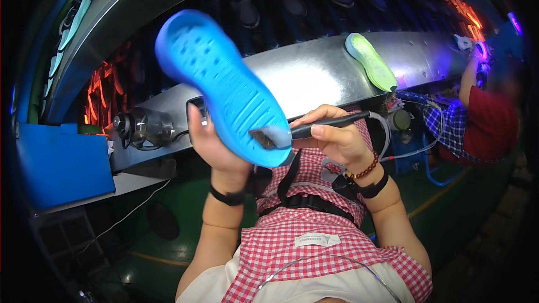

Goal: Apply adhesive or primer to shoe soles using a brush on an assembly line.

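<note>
My left hand (216, 143) grips a bright blue shoe sole (236, 92) from beneath its lower end, thumb at its left edge. The sole is tilted up above the bench, showing its inner face with small holes and ridges. In my right hand (342, 139) is a black-handled brush (314, 128) with a pale hose joined to the handle's rear end. Its dark bristles touch the inside of the sole near the lower end. On the metal bench beyond, a yellow-green sole (370, 63) lies apart from both hands.
A metal bench (311, 81) runs along a dark conveyor (292, 8) carrying several soles. To the left are a glass-like container with a black lid (147, 128) and a blue box (64, 163). At right sits another person (483, 115) in red. Orange glows mark both conveyor ends.
</note>
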The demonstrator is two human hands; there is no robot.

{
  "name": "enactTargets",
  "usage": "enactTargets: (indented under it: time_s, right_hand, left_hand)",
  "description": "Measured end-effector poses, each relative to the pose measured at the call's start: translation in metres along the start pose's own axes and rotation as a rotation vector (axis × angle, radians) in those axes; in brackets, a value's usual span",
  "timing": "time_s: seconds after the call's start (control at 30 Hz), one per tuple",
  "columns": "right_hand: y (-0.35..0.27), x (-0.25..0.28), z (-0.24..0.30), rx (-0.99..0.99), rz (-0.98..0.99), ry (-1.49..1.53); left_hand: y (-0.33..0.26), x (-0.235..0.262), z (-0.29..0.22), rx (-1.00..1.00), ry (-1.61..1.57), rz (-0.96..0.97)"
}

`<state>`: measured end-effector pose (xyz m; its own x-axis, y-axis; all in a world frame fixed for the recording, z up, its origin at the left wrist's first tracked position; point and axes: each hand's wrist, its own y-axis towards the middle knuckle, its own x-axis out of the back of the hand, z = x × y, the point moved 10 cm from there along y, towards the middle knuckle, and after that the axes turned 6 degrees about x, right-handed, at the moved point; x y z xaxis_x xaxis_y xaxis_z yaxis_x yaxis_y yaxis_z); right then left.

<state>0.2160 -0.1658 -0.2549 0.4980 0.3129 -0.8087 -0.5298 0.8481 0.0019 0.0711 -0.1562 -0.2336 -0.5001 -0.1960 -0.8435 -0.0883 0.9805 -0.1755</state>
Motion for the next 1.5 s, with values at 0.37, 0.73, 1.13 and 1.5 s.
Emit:
enactTargets:
  time_s: [0.37, 0.73, 1.13, 1.5]
  right_hand:
    - [0.0, -0.028, 0.027, 0.35, 0.168, -0.697]
    - [0.004, -0.059, 0.047, 0.375, 0.42, -0.95]
    - [-0.007, -0.063, 0.035, 0.313, 0.686, -1.118]
    - [-0.024, -0.067, 0.027, 0.259, 0.946, -1.425]
  left_hand:
    - [-0.001, -0.007, 0.038, 0.189, -0.196, 0.263]
    - [0.008, 0.009, 0.024, 0.183, 0.106, 0.23]
    - [-0.002, -0.004, 0.054, 0.639, 0.299, 0.233]
    - [-0.018, 0.032, 0.059, 0.849, 0.555, 0.146]
